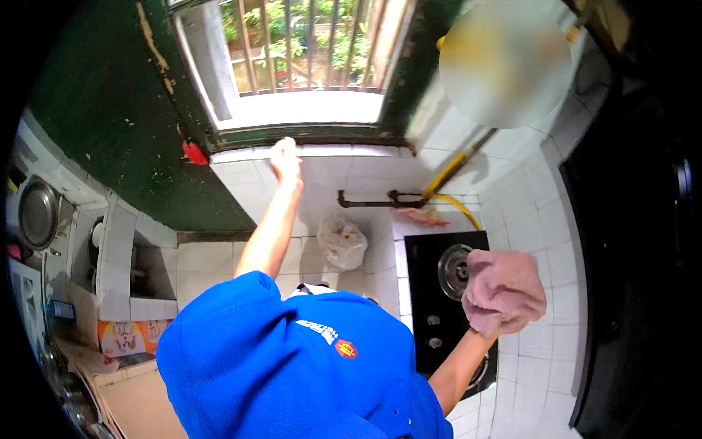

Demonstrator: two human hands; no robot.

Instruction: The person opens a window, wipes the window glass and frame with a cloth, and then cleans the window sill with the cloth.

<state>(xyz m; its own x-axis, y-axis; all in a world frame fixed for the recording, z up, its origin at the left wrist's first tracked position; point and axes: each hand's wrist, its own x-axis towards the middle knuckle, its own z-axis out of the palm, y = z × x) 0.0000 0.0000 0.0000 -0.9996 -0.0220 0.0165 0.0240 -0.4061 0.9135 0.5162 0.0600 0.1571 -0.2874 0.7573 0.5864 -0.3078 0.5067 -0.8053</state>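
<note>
White lettering [316, 328] on the chest of your blue shirt [285, 373], too small and blurred for you to read, a red-and-yellow hexagonal badge [346, 349] beside it, no words or numbers legible

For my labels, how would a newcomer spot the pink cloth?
Find the black gas hob, right of the blue shirt. Near its right edge, a crumpled pink cloth tops the right forearm. Unlike the smaller reddish scrap beyond the hob, it covers the arm's end.

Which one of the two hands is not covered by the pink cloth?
The left hand, held out toward the window: it is bare, while the pink cloth hides the right hand.
</note>
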